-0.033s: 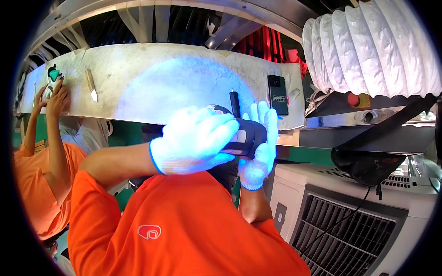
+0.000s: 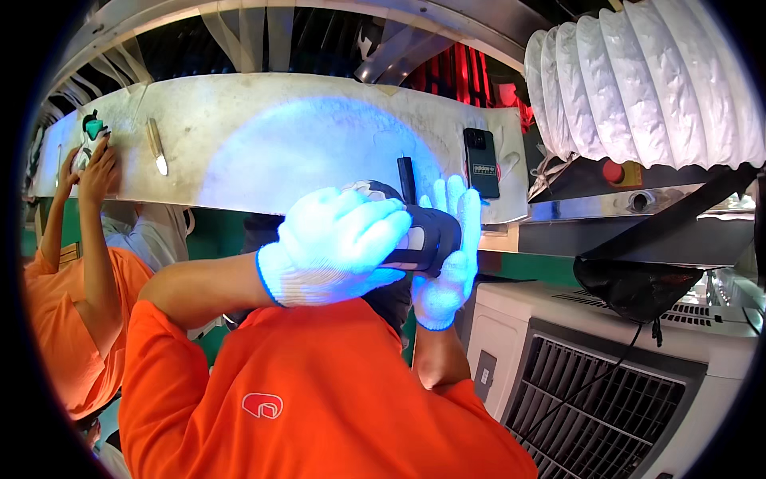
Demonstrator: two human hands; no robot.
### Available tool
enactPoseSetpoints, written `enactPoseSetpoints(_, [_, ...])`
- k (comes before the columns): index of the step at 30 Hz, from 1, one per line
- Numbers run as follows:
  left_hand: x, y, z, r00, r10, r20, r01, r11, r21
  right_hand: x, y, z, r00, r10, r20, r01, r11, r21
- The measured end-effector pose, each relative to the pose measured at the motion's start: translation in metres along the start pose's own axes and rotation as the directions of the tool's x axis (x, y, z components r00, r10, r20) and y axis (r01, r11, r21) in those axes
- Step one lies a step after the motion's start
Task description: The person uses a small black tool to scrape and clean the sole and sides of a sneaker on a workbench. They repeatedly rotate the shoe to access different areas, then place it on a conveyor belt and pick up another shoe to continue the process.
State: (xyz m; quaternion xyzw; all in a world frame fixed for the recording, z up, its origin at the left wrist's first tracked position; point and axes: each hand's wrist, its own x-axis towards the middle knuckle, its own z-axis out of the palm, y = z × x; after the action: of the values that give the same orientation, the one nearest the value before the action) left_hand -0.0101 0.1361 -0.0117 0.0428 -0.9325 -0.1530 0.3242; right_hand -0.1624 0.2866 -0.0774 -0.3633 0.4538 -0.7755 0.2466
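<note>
While blue light pools on the scuffed metal panel [image 2: 303, 144], both knit-gloved hands, left hand [image 2: 335, 247] and right hand [image 2: 447, 255], clench a smooth black rounded device [image 2: 427, 235] at centre frame.

Your hands: left hand [image 2: 335, 243] and right hand [image 2: 448, 263] in white knit gloves, blue cuff trim, tinted blue by the glow. Black device [image 2: 427, 239] between them. Orange sleeve [image 2: 319, 399] with white logo. Silver-grey panel [image 2: 319, 136], blue light patch. White ribbed duct [image 2: 646, 80].

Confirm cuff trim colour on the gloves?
Blue trim on white knit gloves, clearest at the left hand cuff in the head view.
</note>
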Motion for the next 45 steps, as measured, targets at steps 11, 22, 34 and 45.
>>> enactPoseSetpoints(11, [-0.015,0.002,0.015,0.998,0.026,-0.064,-0.025,1.0,0.016,-0.004,-0.025,0.003,0.986,0.157,-0.052,-0.165,0.938,-0.304])
enactPoseSetpoints(22, [-0.022,0.008,0.041,0.958,0.143,-0.248,-0.114,0.985,0.129,-0.01,-0.036,0.016,0.939,0.243,-0.244,-0.273,0.956,-0.102])
enactPoseSetpoints(34, [-0.015,-0.047,-0.033,0.973,-0.209,0.099,0.231,0.853,-0.468,-0.041,-0.006,0.042,0.994,0.048,-0.096,-0.077,0.942,-0.327])
enactPoseSetpoints(45, [-0.057,-0.016,-0.057,0.852,-0.472,0.228,0.521,0.811,-0.268,-0.047,0.018,0.058,0.972,0.208,0.107,-0.226,0.952,0.207])
